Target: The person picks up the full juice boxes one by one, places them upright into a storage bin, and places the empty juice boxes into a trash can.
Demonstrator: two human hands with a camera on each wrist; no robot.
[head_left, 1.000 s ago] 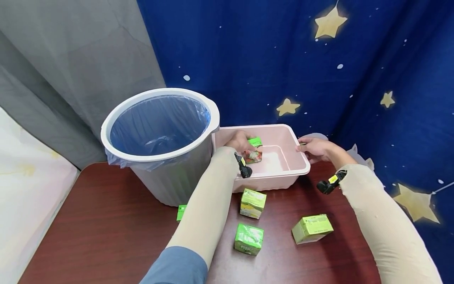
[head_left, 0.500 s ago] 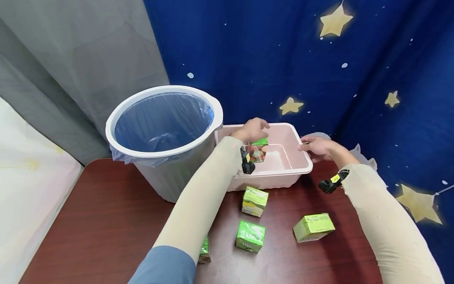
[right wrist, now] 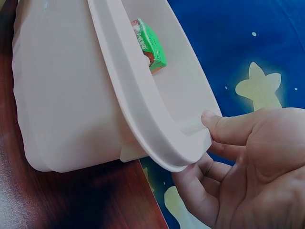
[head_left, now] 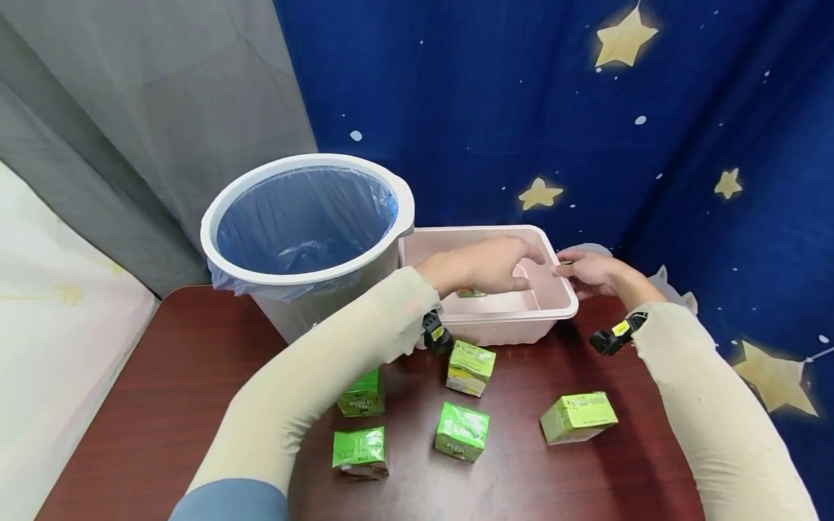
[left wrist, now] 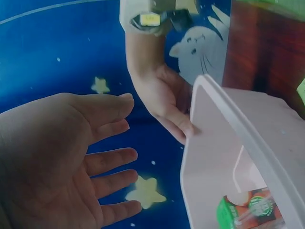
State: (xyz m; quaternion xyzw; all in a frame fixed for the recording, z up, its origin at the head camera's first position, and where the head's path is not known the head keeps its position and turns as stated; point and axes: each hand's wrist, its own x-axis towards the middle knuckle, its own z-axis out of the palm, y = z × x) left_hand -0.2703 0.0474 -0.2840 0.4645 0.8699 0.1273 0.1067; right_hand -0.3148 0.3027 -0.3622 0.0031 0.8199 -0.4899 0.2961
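In the head view my left hand (head_left: 498, 264) is over a pink plastic tub (head_left: 502, 316), fingers spread and holding nothing; the left wrist view shows the bare palm. My right hand (right wrist: 248, 162) grips the tub's right end, thumb inside the rim and fingers beneath it. Inside lies a green and red drink carton (left wrist: 250, 210), mostly hidden by my left hand in the head view. On the table in front are a yellow-green carton (head_left: 470, 367), a green carton (head_left: 461, 432) and a light green carton (head_left: 578, 417).
A large grey bin (head_left: 306, 275) lined with a blue bag stands left of the tub, close against it. Two more green cartons, one (head_left: 361, 394) behind the other (head_left: 360, 452), sit beside my left forearm. A blue star curtain (head_left: 456, 108) hangs behind the brown table (head_left: 163, 405).
My left hand has let go of the carton inside the tub, lifted, and moved right across it. My right hand has kept its grip on the tub.
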